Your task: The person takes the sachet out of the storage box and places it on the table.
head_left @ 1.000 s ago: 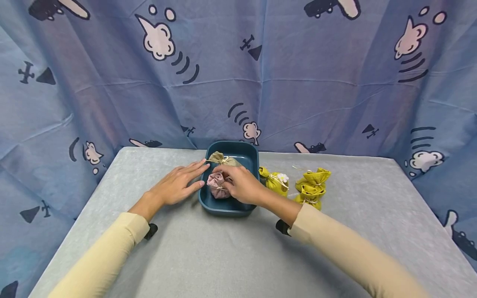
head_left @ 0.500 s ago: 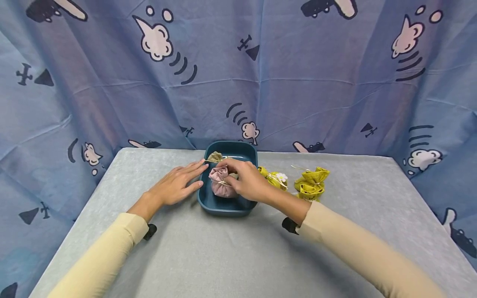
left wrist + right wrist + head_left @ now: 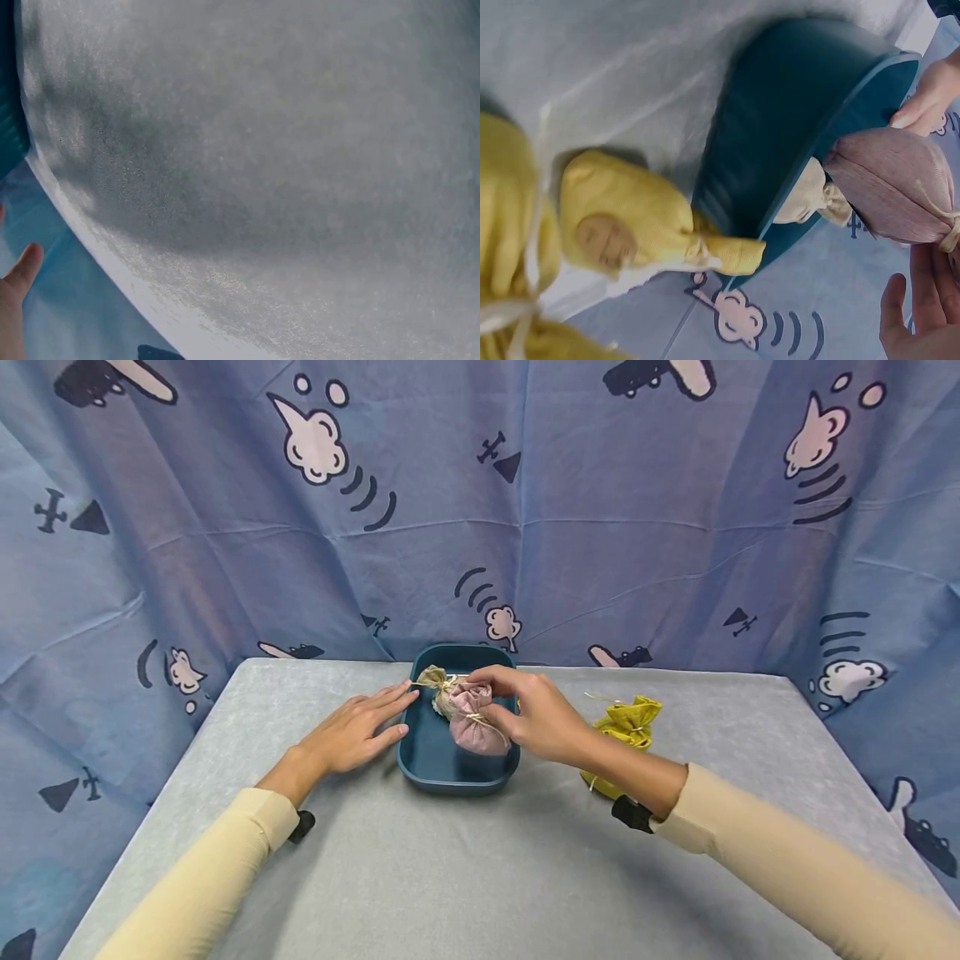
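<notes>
My right hand (image 3: 536,714) pinches a pink drawstring pouch (image 3: 478,731) near its tied neck, over the right part of a teal plastic bin (image 3: 459,789). Its round body hangs down; in the right wrist view the pink pouch (image 3: 892,176) overlaps the bin's opening. A beige pouch (image 3: 432,677) with a string tie lies inside the bin, partly hidden behind the pink one. My left hand (image 3: 358,731) has its fingers straight, fingertips right at the bin's left rim. Only a thumb (image 3: 26,270) and a bit of the hand show in the left wrist view.
Yellow drawstring pouches (image 3: 630,722) sit on the grey-covered table (image 3: 420,877) right of the bin, partly behind my right forearm. Another yellow pouch (image 3: 630,206) stands close beside the bin's wall. A blue patterned curtain (image 3: 420,527) hangs behind the table.
My right hand has moved right with the pink pouch, from the bin's left-middle toward its right side. More of the beige pouch now shows. The left hand has stayed put.
</notes>
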Action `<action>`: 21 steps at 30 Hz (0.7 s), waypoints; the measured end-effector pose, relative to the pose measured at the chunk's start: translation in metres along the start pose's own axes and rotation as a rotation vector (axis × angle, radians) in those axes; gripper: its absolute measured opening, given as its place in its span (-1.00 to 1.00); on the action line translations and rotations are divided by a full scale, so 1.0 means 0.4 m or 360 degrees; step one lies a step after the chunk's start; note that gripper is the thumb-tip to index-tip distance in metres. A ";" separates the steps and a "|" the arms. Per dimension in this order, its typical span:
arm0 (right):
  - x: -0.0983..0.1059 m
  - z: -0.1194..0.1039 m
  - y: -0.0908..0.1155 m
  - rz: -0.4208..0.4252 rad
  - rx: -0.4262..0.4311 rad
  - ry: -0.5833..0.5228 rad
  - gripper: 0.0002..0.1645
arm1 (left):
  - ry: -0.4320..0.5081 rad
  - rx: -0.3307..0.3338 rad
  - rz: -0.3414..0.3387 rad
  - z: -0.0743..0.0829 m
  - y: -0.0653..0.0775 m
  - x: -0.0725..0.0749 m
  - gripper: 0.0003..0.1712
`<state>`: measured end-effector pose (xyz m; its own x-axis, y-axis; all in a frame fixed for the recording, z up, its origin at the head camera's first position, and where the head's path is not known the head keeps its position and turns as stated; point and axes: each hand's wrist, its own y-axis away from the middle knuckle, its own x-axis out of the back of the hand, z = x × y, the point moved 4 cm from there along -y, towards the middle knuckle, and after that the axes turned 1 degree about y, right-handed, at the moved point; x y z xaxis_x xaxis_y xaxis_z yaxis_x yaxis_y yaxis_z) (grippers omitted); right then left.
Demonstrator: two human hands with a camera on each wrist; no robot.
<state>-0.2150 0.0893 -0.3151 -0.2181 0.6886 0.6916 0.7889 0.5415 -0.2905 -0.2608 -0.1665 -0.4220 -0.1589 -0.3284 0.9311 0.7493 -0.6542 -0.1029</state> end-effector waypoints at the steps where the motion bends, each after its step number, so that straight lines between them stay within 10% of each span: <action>1: 0.007 0.000 0.003 0.0012 0.0001 0.0004 -0.58 | 0.0000 0.0000 0.0003 0.000 0.000 0.000 -0.33; 21: 0.123 0.029 0.091 0.0096 -0.0091 0.0099 -0.56 | -0.0026 -0.0010 0.0008 -0.003 0.002 -0.003 -0.29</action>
<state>-0.2039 0.1485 -0.2992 -0.1347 0.6870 0.7140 0.8313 0.4705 -0.2960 -0.2609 -0.1673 -0.4238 -0.1448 -0.3205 0.9361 0.7461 -0.6568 -0.1094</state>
